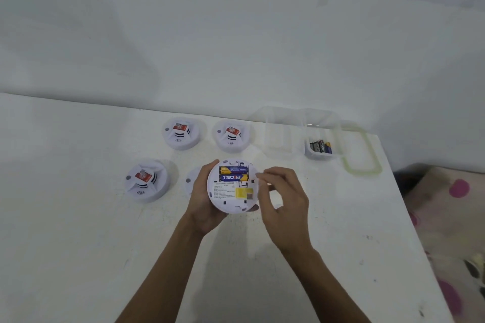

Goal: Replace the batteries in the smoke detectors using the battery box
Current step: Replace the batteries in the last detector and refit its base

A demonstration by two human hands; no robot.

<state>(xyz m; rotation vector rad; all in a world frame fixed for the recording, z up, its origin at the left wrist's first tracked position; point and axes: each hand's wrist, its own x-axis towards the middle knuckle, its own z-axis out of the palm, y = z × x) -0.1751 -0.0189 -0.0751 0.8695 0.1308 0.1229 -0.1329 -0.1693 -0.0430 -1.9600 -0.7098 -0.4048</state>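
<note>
My left hand [203,198] grips a white round smoke detector [231,198] from its left side, above the table. The detector's back faces up, and two blue and yellow batteries [233,173] lie in its uncovered compartment. My right hand [282,196] pinches thumb and forefinger at the detector's right rim; a blurred white bit shows there, and I cannot tell what it is. The clear battery box [333,139] stands at the back right with several batteries [321,147] in its near corner.
Three more white smoke detectors [180,133] [232,136] [145,181] sit face up on the white table [78,231]. A white round piece [189,181] lies behind my left hand. A second clear tub [278,136] and a green-rimmed lid [364,155] flank the box. The table's right edge borders patterned fabric [451,217].
</note>
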